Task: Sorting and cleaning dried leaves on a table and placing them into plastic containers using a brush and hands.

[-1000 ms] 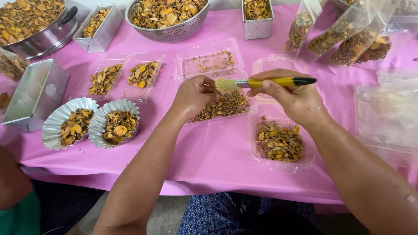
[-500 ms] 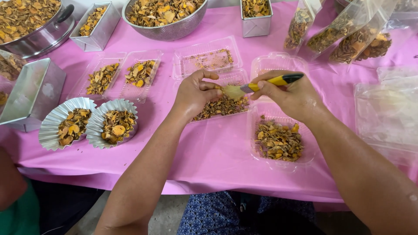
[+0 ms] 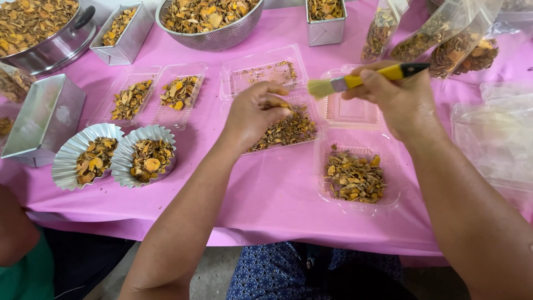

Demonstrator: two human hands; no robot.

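My right hand (image 3: pixel 397 100) grips a yellow-handled paintbrush (image 3: pixel 355 81), bristles pointing left and held above the table. My left hand (image 3: pixel 256 111) pinches a small dried piece over a clear plastic tray of fine brown dried bits (image 3: pixel 294 129). The brush tip hangs just to the right of my left fingers. In front of my right hand lies a clear tray of dried orange-yellow slices (image 3: pixel 355 178). An empty clear tray (image 3: pixel 352 111) lies under my right hand.
The pink tablecloth (image 3: pixel 261 194) carries two fluted foil cups of slices (image 3: pixel 116 158), more clear trays (image 3: pixel 152 97), metal tins (image 3: pixel 41 119), a metal colander (image 3: pixel 208 19), a pot (image 3: pixel 41 28) and plastic bags of slices (image 3: pixel 444 39). Another person's arm (image 3: pixel 14 233) is at lower left.
My right hand has raised the brush slightly and tilted its handle up to the right. My left hand stays over the middle tray, fingers pinched.
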